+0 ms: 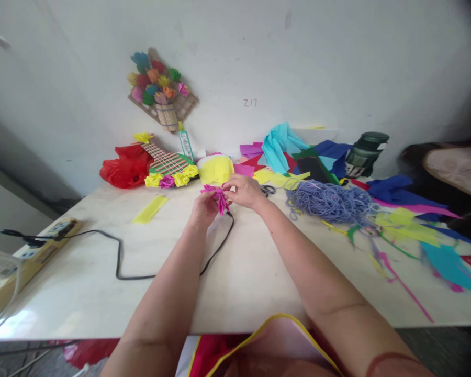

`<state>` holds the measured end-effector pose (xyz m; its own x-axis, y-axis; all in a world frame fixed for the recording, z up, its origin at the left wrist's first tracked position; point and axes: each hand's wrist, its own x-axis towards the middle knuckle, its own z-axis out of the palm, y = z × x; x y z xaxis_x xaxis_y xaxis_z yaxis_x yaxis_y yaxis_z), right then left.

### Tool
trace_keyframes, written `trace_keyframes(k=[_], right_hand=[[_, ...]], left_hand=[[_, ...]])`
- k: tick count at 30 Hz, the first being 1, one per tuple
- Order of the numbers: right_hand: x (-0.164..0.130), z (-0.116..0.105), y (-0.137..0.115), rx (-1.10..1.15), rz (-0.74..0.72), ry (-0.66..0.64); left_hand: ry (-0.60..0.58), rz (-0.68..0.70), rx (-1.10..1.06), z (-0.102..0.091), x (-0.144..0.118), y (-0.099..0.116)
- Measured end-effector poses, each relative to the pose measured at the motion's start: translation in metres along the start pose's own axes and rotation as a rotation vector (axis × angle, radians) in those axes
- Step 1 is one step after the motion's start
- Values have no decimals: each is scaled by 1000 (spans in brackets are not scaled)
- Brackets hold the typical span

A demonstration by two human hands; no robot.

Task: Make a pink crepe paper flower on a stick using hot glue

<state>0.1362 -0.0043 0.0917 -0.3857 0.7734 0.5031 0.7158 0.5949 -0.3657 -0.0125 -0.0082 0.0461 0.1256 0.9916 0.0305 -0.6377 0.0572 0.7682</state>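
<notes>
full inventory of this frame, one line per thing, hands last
paper flower: 1, pink, held between both hands
black cable: 1, across table left of centre
power strip: 1, yellowish, left edge
yellow strip: 1, lying on the table left of the hands
yarn pile: 1, purple, right of hands
paper scraps: many, mixed colours, right side
red bag: 1, back left
flower board: 1, multicoloured, on wall
dark jar: 1, back right
table: 1, pale
left hand: 1, on flower
right hand: 1, on flower

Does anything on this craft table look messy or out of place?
Yes. Paper scraps lie strewn over the table's right side beside a tangled purple cord heap. Both hands, left and right, hold a pink paper flower.
</notes>
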Motion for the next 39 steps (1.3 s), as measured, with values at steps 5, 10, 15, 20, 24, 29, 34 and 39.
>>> trace_keyframes(k=[5,10,15,20,24,29,34,39], right_hand=[[0,0,0,10,-9,6],[0,-1,-2,-5,3,-7],[0,-1,-3,-25,-4,2],[0,0,-2,-46,-20,13],[0,1,-2,-62,-28,16],[-1,1,-1,-74,-45,17],[-2,-2,-1,-23,-49,20],[0,-3,2,65,-38,76]], left_hand=[[18,7,-13,-1,1,-1],[13,13,-8,-1,2,-2],[17,10,-13,-1,2,-2],[14,8,-12,-1,2,-3],[-23,7,-12,-2,2,-3],[-14,-6,-14,-2,2,-3],[-61,8,-10,-5,2,-3],[-148,-14,47,-6,-1,0]])
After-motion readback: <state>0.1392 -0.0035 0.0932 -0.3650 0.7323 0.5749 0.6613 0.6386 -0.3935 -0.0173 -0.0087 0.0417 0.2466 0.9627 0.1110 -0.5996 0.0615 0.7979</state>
